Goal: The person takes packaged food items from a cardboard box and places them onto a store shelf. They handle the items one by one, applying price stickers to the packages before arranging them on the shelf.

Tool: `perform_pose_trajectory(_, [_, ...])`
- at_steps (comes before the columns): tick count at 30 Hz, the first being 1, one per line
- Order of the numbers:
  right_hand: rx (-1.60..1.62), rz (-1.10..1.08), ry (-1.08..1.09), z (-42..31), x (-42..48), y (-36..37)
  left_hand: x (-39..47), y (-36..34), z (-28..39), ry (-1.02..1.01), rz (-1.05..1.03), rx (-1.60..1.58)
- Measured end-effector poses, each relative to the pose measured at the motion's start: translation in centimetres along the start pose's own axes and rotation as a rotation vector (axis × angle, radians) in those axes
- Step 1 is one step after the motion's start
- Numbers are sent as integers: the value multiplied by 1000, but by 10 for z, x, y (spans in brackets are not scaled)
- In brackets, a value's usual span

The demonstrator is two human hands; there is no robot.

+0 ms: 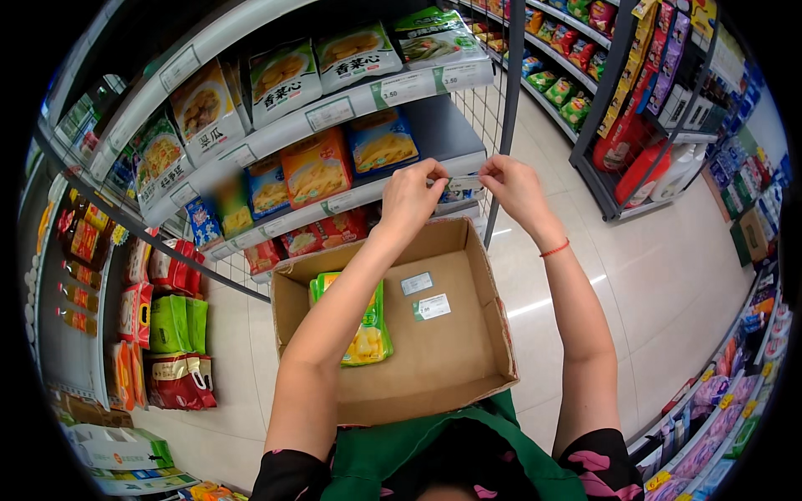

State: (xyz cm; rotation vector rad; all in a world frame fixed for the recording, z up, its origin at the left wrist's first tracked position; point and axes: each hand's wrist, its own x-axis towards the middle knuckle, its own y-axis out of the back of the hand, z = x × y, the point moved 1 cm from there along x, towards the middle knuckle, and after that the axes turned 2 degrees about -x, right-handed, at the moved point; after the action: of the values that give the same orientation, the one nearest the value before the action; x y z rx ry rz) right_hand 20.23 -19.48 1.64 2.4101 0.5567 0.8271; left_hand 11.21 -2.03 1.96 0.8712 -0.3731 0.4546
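My left hand (412,193) and my right hand (515,189) are raised at the right end of a grey metal shelf. Between them a small paper price label (463,180) shows at the shelf's edge strip, its two ends pinched in my fingertips. Below my arms stands an open cardboard box (451,351). Two loose price labels, one white and green (432,307) and one bluish (417,284), lie on its floor. Green and yellow food packets (369,332) are stacked at the box's left, partly hidden by my left forearm.
Bagged pickles (285,78) fill the upper shelf; orange and blue packets (316,169) sit on the one below. A wire side panel (485,119) ends the unit. Red detergent bottles (642,175) stand right, rice bags (178,325) left, and tiled floor (564,294) lies between racks.
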Motion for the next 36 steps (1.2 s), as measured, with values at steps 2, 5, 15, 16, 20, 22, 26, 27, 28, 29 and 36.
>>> perform_pose_trajectory(2, [-84,64,107,18,14,-12,10,-11,-8,8,31,52])
perform_pose_trajectory(5, [-178,96,192,32,31,-25,19,-25,-24,44,66,60])
perform_pose_trajectory(15, [-297,141,238,50,56,-42,38,-43,-37,-21,141,145])
perform_pose_trajectory(16, [-293,149,248,50,57,-42,40,-43,-37,-16,142,147])
perform_pose_trajectory(20, [-307,147,247,46,59,-40,43,-40,-35,-22,144,148])
perform_pose_trajectory(22, [-311,150,242,48,60,-40,44,-40,-34,-37,146,146])
perform_pose_trajectory(26, [-360,136,217,50,58,-45,41,-45,-39,-21,116,181])
perform_pose_trajectory(27, [-365,130,211,51,58,-46,39,-45,-39,-22,114,189])
perform_pose_trajectory(28, [-369,124,204,53,57,-48,39,-46,-40,-23,113,197])
perform_pose_trajectory(29, [-374,118,197,54,56,-49,39,-47,-41,-32,107,213])
perform_pose_trajectory(36, [-502,110,230,56,50,-57,32,-55,-47,-72,77,341])
